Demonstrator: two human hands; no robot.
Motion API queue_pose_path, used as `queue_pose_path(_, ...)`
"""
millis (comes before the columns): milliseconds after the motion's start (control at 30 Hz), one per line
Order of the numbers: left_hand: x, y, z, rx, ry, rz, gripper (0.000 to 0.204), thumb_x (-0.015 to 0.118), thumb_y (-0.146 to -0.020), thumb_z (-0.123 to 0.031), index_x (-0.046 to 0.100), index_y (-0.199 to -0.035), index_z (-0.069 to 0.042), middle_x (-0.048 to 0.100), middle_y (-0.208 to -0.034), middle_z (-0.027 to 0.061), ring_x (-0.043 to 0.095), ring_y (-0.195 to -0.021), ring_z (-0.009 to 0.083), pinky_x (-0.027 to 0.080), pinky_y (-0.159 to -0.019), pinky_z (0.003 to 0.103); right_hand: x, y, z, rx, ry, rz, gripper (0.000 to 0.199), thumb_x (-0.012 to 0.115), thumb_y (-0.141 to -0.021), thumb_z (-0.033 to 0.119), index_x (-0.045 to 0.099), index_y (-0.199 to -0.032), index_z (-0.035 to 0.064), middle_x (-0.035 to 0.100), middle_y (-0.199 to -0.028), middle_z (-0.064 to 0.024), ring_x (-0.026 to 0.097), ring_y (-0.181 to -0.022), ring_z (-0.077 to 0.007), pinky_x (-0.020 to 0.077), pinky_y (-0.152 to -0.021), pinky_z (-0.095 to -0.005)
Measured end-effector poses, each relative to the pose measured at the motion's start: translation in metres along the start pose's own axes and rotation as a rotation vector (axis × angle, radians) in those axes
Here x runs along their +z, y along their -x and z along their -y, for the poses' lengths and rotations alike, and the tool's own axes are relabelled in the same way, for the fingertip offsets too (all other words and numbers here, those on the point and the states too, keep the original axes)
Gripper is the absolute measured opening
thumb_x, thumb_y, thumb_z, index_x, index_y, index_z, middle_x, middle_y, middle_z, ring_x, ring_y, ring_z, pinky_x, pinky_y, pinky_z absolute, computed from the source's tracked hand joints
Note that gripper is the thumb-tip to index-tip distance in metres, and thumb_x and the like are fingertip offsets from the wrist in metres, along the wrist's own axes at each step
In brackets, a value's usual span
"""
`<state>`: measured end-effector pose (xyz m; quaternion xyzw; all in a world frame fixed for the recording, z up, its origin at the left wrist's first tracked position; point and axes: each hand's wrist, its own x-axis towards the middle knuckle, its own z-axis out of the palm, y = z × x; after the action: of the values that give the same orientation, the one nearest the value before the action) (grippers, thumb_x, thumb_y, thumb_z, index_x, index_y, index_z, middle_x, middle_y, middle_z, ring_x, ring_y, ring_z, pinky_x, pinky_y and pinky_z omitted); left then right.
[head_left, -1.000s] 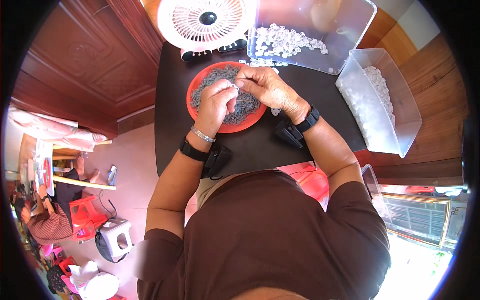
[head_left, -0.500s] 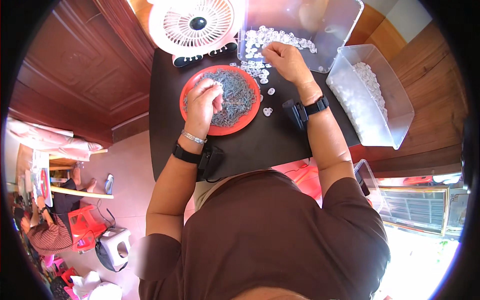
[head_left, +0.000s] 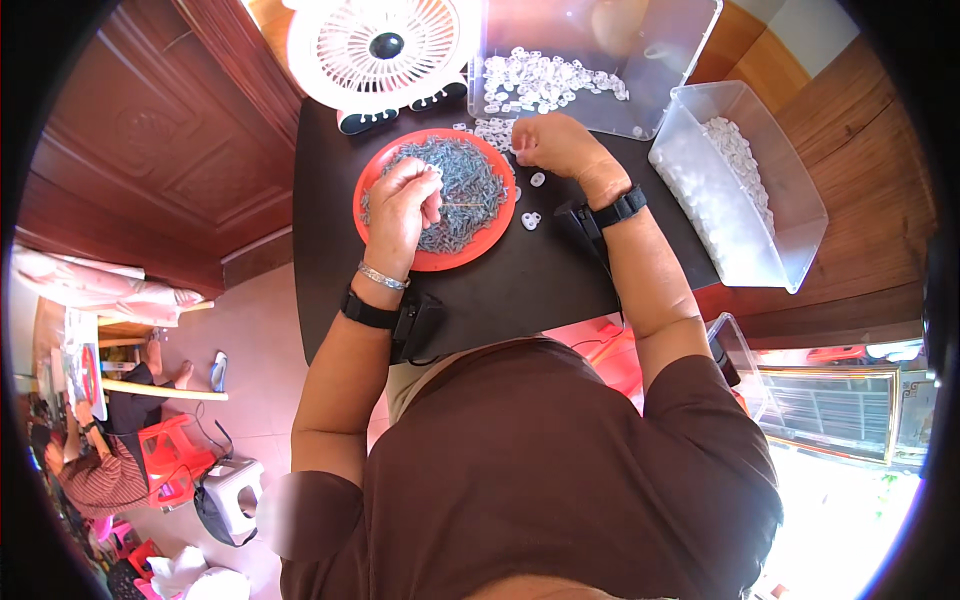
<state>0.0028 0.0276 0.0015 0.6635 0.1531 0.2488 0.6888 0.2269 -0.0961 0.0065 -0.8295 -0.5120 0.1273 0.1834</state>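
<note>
My left hand (head_left: 403, 205) is closed above a red round plate (head_left: 487, 243) heaped with small grey screw-like pieces (head_left: 470, 185). A small white plastic piece (head_left: 432, 169) shows at its fingertips. To the right, my right hand (head_left: 562, 148) hovers low by the loose white plastic pieces (head_left: 492, 130) beside the plate, its fingers curled together. Whatever those fingers hold, if anything, is hidden. Two white pieces with holes, one a flat oval (head_left: 538, 180) and one a lobed cluster (head_left: 531, 220), lie on the dark table right of the plate.
Behind the plate stands a pink-and-white fan (head_left: 386, 46). A clear bin (head_left: 640, 60) on its side spills white pieces (head_left: 540, 80); another translucent bin (head_left: 735, 262) holds more at the right. Far left, a person (head_left: 100, 470) sits near red stools (head_left: 172, 455).
My right hand has come down and slightly left, nearer the loose white pieces by the plate. My left hand stays above the plate. The whole view has shifted slightly.
</note>
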Motion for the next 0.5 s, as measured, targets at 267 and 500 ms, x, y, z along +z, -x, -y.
queue_pose_path(267,-0.001,0.001,-0.004,-0.042,0.03,0.012,0.021,0.047,-0.089,-0.016,0.053,-0.072,-0.006,0.054,-0.062,0.002,0.05,-0.051,0.0081,0.036,-0.047,0.019,0.001,-0.004,0.005,-0.129,-0.492,-0.096,0.016,0.064,-0.079,0.008,0.064,-0.094,0.0036,0.063,-0.08,-0.0022,0.059,-0.073,-0.011,0.0472,-0.064,-0.0253)
queue_pose_path(500,0.001,0.0,0.003,-0.126,0.299,0.006,0.017,0.05,-0.088,-0.018,0.054,-0.077,-0.005,0.059,-0.066,0.0052,0.054,-0.052,0.0116,0.041,-0.048,0.021,0.018,0.011,0.053,-0.296,-1.196,0.205,0.01,0.063,-0.085,0.004,0.059,-0.094,0.0022,0.061,-0.081,-0.0012,0.056,-0.073,-0.0067,0.0475,-0.068,-0.0208)
